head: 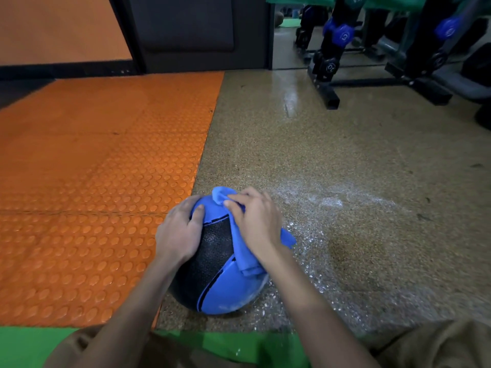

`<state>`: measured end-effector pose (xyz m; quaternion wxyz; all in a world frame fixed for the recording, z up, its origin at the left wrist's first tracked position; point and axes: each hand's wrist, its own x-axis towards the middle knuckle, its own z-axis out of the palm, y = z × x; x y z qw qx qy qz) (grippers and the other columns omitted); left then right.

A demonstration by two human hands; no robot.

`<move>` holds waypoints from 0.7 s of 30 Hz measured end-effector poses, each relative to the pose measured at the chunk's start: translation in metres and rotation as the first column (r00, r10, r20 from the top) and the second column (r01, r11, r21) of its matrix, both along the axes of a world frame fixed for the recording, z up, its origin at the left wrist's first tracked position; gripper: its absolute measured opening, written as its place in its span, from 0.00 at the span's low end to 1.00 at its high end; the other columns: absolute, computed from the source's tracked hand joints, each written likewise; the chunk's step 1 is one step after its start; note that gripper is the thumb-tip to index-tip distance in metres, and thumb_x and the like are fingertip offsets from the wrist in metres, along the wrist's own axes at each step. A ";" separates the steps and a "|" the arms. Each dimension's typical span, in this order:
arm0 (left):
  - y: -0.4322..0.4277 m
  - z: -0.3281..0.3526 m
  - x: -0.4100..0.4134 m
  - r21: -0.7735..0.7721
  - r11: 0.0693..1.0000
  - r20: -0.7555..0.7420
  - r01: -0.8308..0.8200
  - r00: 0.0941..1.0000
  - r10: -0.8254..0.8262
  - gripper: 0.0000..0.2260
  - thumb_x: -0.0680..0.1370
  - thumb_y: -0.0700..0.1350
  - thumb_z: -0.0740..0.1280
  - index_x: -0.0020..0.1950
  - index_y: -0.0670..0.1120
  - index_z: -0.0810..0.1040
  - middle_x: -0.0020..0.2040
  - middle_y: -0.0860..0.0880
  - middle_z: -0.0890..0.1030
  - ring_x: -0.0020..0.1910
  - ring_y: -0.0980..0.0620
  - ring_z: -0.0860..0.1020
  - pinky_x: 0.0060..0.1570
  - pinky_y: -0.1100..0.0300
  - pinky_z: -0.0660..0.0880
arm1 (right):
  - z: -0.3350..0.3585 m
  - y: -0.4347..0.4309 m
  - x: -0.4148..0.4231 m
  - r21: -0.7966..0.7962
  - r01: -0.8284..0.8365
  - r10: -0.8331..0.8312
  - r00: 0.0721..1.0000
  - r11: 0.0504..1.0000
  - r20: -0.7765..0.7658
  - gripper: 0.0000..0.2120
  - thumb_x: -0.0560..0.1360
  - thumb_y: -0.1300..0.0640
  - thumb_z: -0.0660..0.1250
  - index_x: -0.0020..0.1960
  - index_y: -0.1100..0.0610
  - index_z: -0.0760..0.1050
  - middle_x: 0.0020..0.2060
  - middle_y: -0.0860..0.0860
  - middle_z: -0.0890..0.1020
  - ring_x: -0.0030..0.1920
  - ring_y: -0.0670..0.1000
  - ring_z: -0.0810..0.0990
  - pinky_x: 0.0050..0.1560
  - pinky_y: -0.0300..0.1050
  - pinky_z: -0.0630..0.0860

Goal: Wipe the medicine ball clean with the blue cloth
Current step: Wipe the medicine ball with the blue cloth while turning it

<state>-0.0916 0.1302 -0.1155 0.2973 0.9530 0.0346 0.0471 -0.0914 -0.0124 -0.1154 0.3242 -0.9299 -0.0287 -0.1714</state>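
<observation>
Speckled gym floor (345, 155) is carrying the medicine ball (210, 261), which is sitting just beside the edge of an orange studded mat (93, 181), with white powder (329, 201) lying scattered around it. The wiping is looking partway through. The black band is showing clean, while the lower blue panel is carrying pale smears, so that side and the underside are probably waiting for the cloth. The left hand (180, 229) is cupping the ball's upper left, its fingers curving round it to steady it. The right hand (255, 221) is pressing the blue cloth (245, 258) onto the upper right, its fingers bent and bunching the fabric.
</observation>
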 end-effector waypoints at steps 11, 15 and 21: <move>-0.004 0.005 0.002 0.011 1.000 -0.014 -0.004 1.000 0.004 0.17 0.82 0.50 0.55 0.69 0.52 0.71 0.71 0.52 0.70 0.70 0.49 0.66 0.65 0.56 0.61 | -0.039 -0.007 -0.045 0.256 0.153 -0.212 0.952 0.955 0.220 0.13 0.74 0.46 0.62 0.50 0.51 0.82 0.43 0.46 0.79 0.44 0.51 0.75 0.43 0.45 0.72; 0.000 0.001 -0.002 -0.011 1.000 0.016 0.005 1.000 -0.005 0.16 0.82 0.49 0.55 0.69 0.52 0.72 0.70 0.52 0.71 0.69 0.50 0.67 0.65 0.58 0.61 | -0.012 -0.004 0.010 0.142 0.130 -0.128 0.992 0.981 -0.022 0.13 0.75 0.48 0.65 0.57 0.48 0.78 0.51 0.45 0.78 0.52 0.52 0.72 0.53 0.49 0.69; 0.002 0.008 0.004 -0.054 0.999 -0.033 -0.004 0.999 0.002 0.16 0.82 0.48 0.54 0.69 0.53 0.71 0.71 0.55 0.70 0.70 0.52 0.66 0.63 0.61 0.60 | -0.057 -0.009 -0.052 0.427 0.084 -0.195 0.955 0.900 0.224 0.13 0.74 0.45 0.62 0.51 0.51 0.81 0.44 0.43 0.77 0.46 0.49 0.75 0.47 0.49 0.72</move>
